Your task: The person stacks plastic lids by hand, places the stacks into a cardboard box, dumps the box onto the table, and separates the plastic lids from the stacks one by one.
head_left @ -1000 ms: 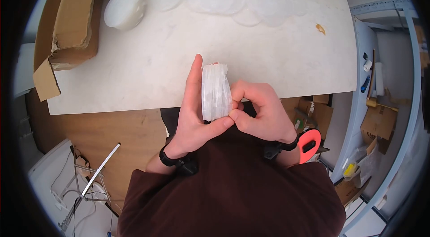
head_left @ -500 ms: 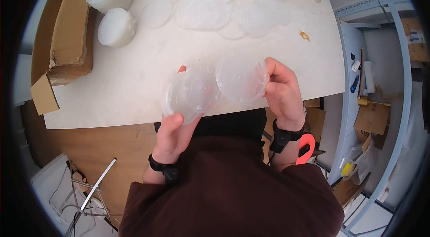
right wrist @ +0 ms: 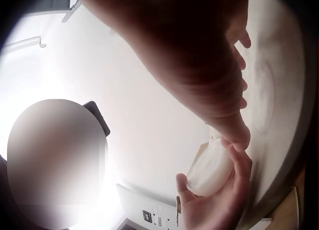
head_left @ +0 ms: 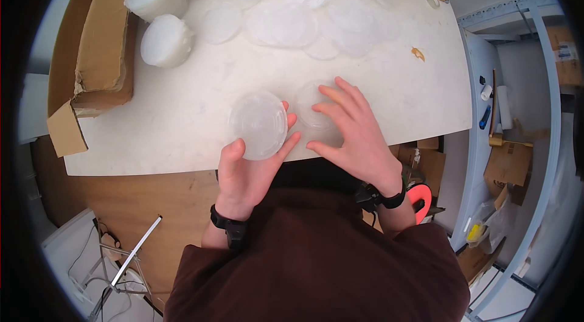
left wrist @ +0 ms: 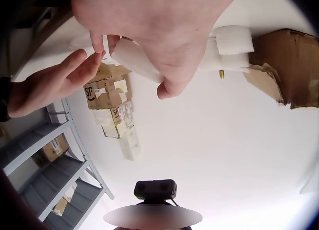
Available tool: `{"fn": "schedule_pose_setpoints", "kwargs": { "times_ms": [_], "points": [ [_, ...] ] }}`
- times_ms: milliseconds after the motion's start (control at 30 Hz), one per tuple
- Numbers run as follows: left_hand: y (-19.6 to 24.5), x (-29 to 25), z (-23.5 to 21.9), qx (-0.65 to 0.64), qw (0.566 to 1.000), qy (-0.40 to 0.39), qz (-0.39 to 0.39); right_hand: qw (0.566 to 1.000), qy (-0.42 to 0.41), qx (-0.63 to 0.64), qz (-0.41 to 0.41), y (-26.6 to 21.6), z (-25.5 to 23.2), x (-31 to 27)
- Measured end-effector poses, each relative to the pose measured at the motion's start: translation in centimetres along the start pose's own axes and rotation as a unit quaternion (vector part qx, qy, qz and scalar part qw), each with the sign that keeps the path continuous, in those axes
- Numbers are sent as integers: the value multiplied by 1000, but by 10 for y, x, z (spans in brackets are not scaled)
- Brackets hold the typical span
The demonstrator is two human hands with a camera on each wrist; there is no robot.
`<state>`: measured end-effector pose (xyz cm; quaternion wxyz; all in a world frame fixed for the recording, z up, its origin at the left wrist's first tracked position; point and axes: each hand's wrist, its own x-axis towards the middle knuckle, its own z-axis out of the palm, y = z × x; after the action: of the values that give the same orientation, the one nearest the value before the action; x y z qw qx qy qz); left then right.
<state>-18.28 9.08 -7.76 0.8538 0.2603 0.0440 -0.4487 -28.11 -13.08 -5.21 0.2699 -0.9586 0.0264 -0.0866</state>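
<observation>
- One broad pale table (head_left: 152,130) fills the scene, its near edge just in front of a person in a dark brown top
- One long open cardboard box (head_left: 100,36) stands at the far left, a flap hanging toward the near side
- Many thin translucent discs (head_left: 280,24) lie overlapping across the far middle of the table
- Two bare hands, each with a black wrist strap: the right hand (head_left: 362,139) hovers with thumb and fingers spread apart, gripping nothing; the left hand (head_left: 246,179) is clamped on a disc stack, thumb on one side, fingers on the other
- Several thick white rolls (head_left: 165,42) sit at the far left, beside the box
- One round translucent disc stack (head_left: 258,124) is held tilted in the left hand, above the near part of the table
- One loose disc (head_left: 307,100) lies flat on the table, partly hidden beneath the right fingers
</observation>
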Motion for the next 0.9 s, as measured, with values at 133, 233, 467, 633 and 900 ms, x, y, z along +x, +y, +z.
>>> {"fn": "schedule_pose_setpoints", "kwargs": {
  "times_ms": [133,233,467,633,900],
  "points": [
    [9,-4,-3,19,1000,-6,15,997,-72,-18,-5,-8,0,-21],
    [16,-6,-7,-3,998,39,43,996,-80,-29,-38,-5,6,-42],
    [11,-3,-10,9,998,11,67,993,93,56,-37,11,-28,-23],
    [0,-9,5,150,986,-12,67,943,212,225,122,54,-43,43],
    [-10,-17,2,339,931,9,138,915,15,390,102,-7,-37,28]
  ]
}}
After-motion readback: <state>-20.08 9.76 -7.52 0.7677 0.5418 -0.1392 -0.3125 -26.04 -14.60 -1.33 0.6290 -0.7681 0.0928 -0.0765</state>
